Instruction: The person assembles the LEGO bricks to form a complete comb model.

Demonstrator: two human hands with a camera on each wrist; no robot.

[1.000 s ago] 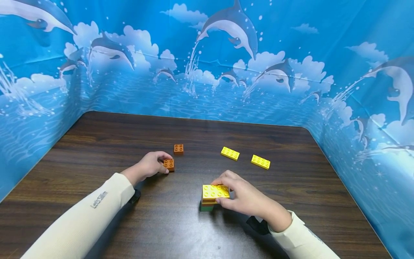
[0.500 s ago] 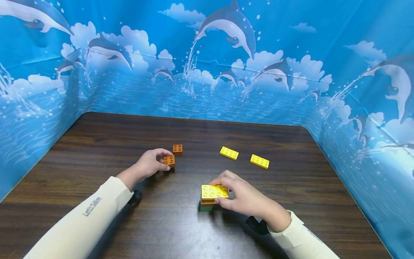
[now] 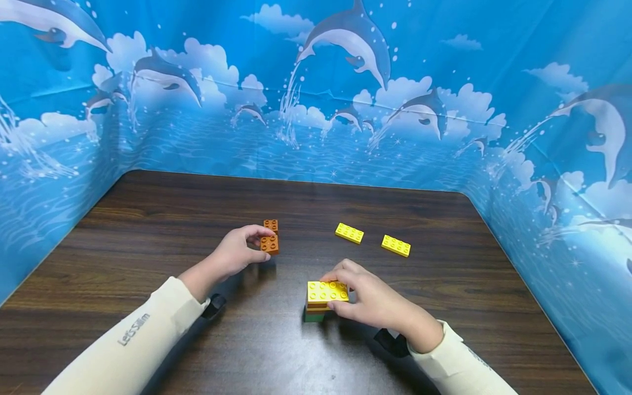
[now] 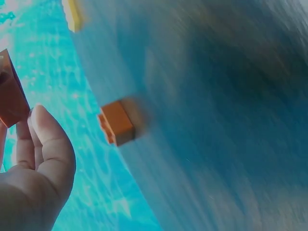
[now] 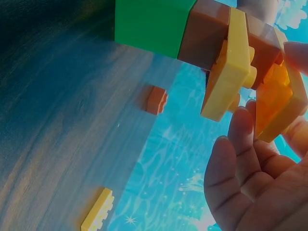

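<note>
My left hand pinches a small orange-brown brick between thumb and fingers. In the left wrist view, this held brick is cut off by the frame edge. Just behind it, a second orange-brown brick rests on the table, partly hidden. My right hand grips the top yellow brick of an upright stack. In the right wrist view the stack runs from a green brick through a brown brick, a yellow brick and another brown brick to the gripped yellow one.
Two flat yellow bricks, one at the left and one at the right, lie on the dark wood table beyond my right hand. A blue dolphin-print curtain encloses the table's back and sides.
My left hand has moved right and slightly farther back with its orange-brown brick, which now overlaps the view of the other one. My right hand stays on the stack.
</note>
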